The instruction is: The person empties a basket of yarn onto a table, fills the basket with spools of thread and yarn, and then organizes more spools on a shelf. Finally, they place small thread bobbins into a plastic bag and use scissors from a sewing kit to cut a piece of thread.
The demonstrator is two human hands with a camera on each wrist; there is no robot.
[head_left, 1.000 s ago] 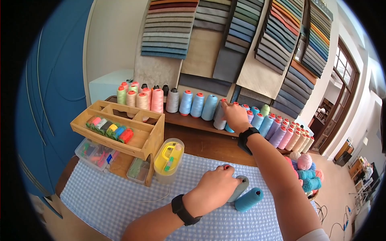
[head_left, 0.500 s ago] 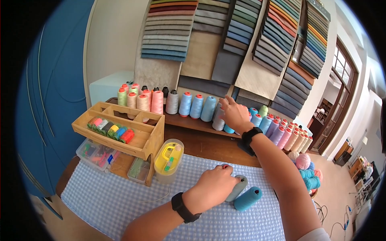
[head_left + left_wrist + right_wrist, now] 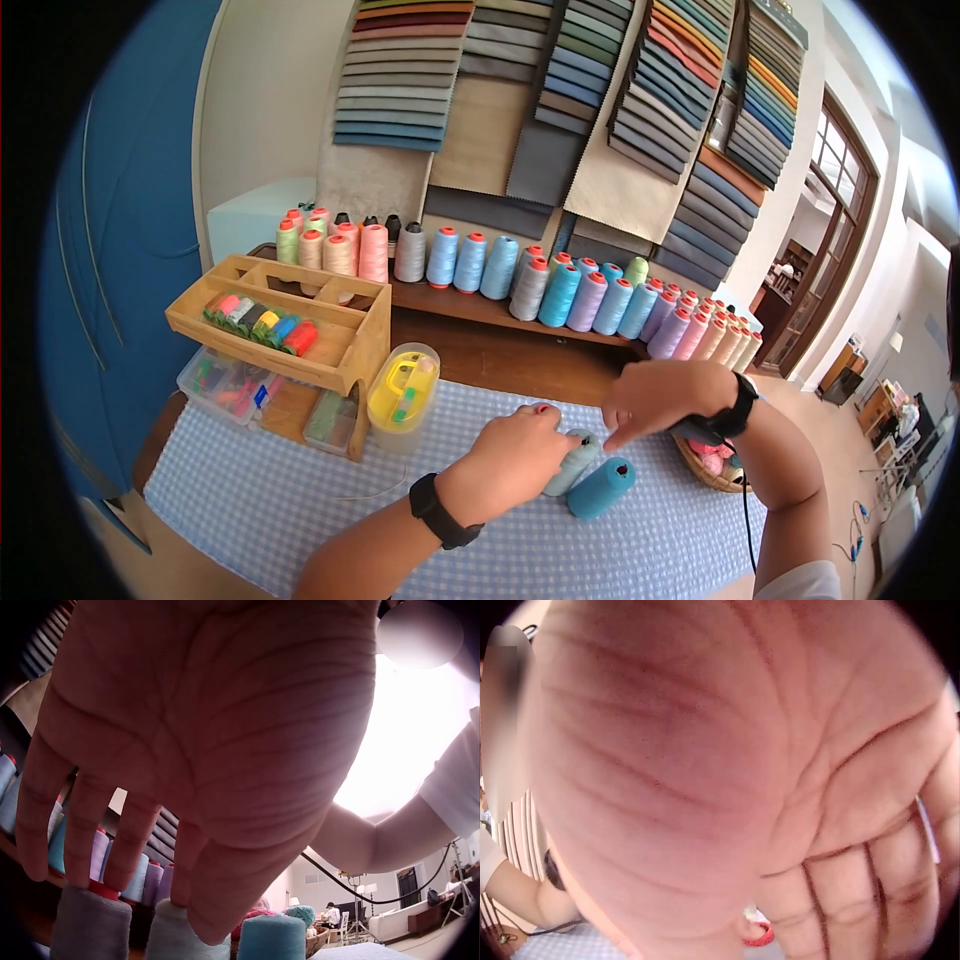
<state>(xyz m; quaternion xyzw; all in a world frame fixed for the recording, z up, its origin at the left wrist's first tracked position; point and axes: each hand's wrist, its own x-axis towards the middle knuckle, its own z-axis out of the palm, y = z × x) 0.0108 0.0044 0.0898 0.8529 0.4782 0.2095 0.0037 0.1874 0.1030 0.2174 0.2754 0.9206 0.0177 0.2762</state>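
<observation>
Reaching down over the blue-and-white checked tablecloth, the left hand has its fingers extended, not curled round anything. Its fingertips touch the red top of a dark grey thread cone and the top of a pale grey-blue thread cone, with the thumb beside the latter. A teal thread cone leans just beside the pale one, towards the tablecloth's right edge.

The right hand hovers above the cloth's far right part, near the cones; its fingertips are hidden, so whether its fingers are closed or hold anything I cannot tell. Beyond it, a round wicker basket of yarn balls sits by the far right corner. A clear plastic tub with a yellow insert stands at the far edge, left of the hands, beside a wooden organizer with coloured bundles. Behind, a dark wooden shelf carries a long row of coloured thread cones.
</observation>
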